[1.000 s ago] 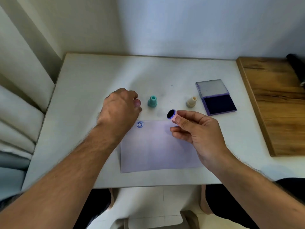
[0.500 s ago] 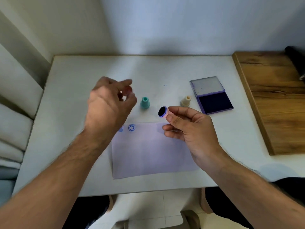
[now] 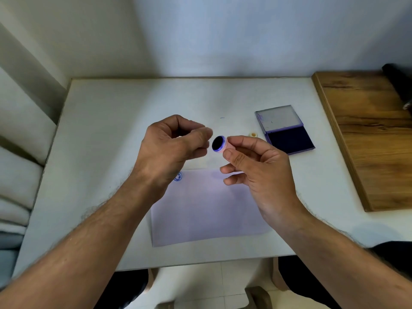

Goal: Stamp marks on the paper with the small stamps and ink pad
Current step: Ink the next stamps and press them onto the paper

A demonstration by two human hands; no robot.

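Note:
My right hand (image 3: 256,172) is shut on a small pink stamp (image 3: 220,144), pinched between thumb and fingers above the table, its dark inked face turned up and to the left. My left hand (image 3: 169,150) hovers just left of that face with its fingers curled together; no object shows in them. The pale lilac paper (image 3: 211,210) lies below both hands, with a blue round mark (image 3: 177,176) at its top left corner beside my left wrist. The open ink pad (image 3: 289,142) lies to the right. A beige stamp (image 3: 253,135) peeks out behind my right fingers.
The white table (image 3: 107,134) stands against a wall at the back. A wooden board (image 3: 367,141) lies along its right side, with a dark object (image 3: 399,85) at its far end. Pale cushions (image 3: 20,175) sit left of the table.
My left hand has lifted off the paper's top left corner and moved right, up to the pink stamp. It now hides the teal stamp. My right hand has stayed put.

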